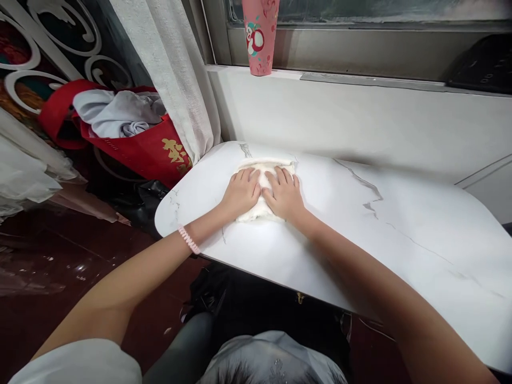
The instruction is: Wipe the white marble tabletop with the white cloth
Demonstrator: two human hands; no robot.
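Note:
A soft, cream-white cloth (260, 213), which looks folded into a rough square, lies on the white marbled tabletop (344, 213). My left hand (241, 193) rests palm down on its left half, fingers stretched out. On the right half, my right hand (285, 193) lies flat with its fingers spread. Both thumbs point inward, with a narrow strip of cloth showing between them. The cloth's far edge and near edge stick out beyond my hands; its middle is partly covered. A pink coiled band (189, 239) circles my left wrist.
A pink patterned cup (261, 40) stands on the window ledge behind the table. To the left, a red bag (136, 152) holds pale crumpled fabric (120, 109), beside a white curtain (170, 64). A dark object (482, 66) sits at the ledge's right end.

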